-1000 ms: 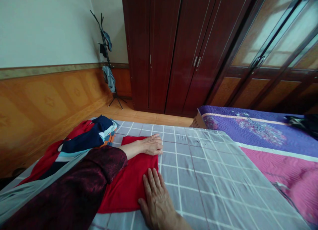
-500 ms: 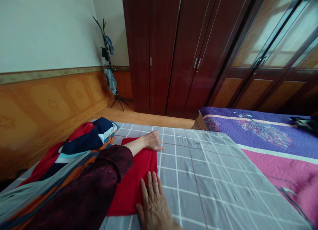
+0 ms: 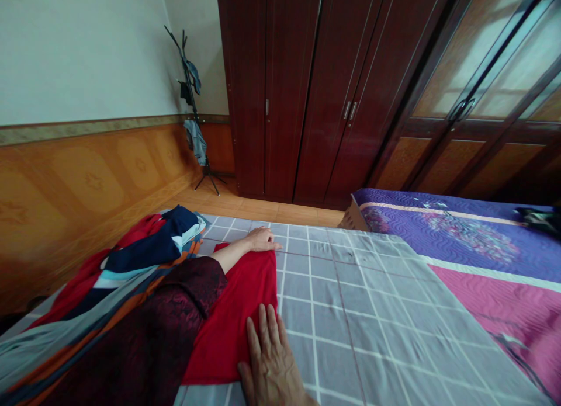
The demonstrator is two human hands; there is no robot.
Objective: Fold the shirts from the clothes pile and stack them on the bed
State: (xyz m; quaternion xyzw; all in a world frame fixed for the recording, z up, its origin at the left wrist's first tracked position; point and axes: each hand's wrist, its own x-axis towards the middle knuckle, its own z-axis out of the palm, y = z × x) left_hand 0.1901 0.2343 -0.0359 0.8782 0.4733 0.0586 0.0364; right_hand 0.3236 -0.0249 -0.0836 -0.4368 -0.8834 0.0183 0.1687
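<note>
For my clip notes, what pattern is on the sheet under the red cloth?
The sheet is grey with a grid of mostly white lines, seen in the head view.

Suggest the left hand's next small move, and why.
I'd probably slide the left hand along the red cloth's edge toward the right hand, smoothing it: the left is at the far corner, while the right lies flat over the nearer part, likely steadying it.
</note>
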